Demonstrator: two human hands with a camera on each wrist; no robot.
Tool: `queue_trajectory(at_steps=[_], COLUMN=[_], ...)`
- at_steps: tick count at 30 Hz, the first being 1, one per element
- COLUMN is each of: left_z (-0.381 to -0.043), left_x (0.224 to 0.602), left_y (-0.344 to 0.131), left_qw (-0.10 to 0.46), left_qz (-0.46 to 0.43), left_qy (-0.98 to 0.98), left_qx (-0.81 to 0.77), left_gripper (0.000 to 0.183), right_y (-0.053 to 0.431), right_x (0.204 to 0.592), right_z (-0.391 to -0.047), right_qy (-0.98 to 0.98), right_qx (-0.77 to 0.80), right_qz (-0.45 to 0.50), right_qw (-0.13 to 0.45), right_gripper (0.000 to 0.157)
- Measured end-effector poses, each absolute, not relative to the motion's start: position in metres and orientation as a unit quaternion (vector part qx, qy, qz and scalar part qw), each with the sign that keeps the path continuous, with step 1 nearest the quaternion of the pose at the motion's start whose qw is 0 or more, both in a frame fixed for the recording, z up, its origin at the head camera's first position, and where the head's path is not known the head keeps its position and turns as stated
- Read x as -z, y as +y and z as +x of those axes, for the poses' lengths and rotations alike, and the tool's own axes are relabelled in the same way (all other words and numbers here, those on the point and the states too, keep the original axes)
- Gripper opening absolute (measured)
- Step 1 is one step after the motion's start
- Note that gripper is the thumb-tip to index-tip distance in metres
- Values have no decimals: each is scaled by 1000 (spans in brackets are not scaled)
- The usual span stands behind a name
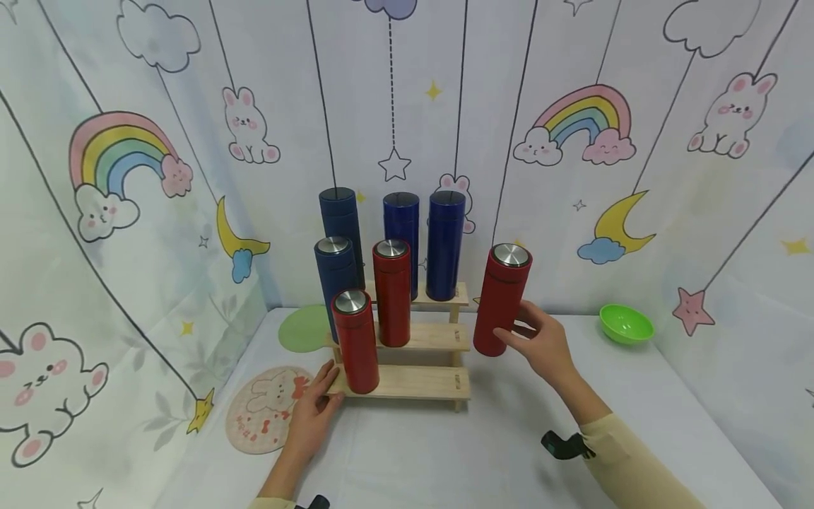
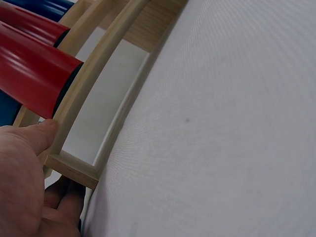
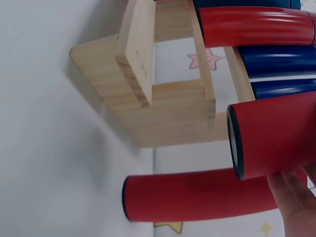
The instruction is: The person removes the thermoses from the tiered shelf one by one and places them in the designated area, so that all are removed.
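A red thermos (image 1: 501, 300) with a silver lid is held in my right hand (image 1: 545, 343), right of a three-step wooden rack (image 1: 420, 382). Its dark-edged base faces the camera in the right wrist view, clear of the rack. Behind it there, another red thermos (image 3: 197, 196) stands lower, hidden in the head view. My left hand (image 1: 311, 413) grips the left end of the lowest step, thumb by the base of a red thermos (image 1: 357, 346). The middle step bears a red thermos (image 1: 393, 297) and a dark blue thermos (image 1: 335, 276).
On the top step stand a dark blue thermos (image 1: 341, 215) and two brighter blue thermoses (image 1: 445, 240). A green bowl (image 1: 626, 325) sits at the back right of the white table (image 1: 407, 459). Left of the rack lie a green mat (image 1: 299, 331) and a rabbit-print mat (image 1: 254, 424).
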State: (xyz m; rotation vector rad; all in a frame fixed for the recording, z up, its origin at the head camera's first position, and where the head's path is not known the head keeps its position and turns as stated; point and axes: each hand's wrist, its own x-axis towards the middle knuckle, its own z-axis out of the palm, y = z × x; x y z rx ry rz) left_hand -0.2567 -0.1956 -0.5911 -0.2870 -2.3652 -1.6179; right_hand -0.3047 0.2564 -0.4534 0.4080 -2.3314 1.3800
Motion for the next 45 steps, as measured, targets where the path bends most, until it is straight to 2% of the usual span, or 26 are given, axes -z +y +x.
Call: queue_trajectory(at_steps=[10,21,45], left_z=[-255,-257,-256], left_x=[591,594,591], left_y=[-193,-195,-195], left_qw=[157,122,122], left_qz=[-111,-88,-90], left_qy=[-810,-810,-808], left_qx=[555,567,569], left_gripper=[53,56,56], right_y=[280,301,336], right_x=[460,467,484], right_z=[-303,-302,-317], right_qy=[-847,-850,-837], right_qx=[-475,-468,-497], right_qz=[127,126,100], right_qw=[201,207,204], right_gripper=[65,63,63])
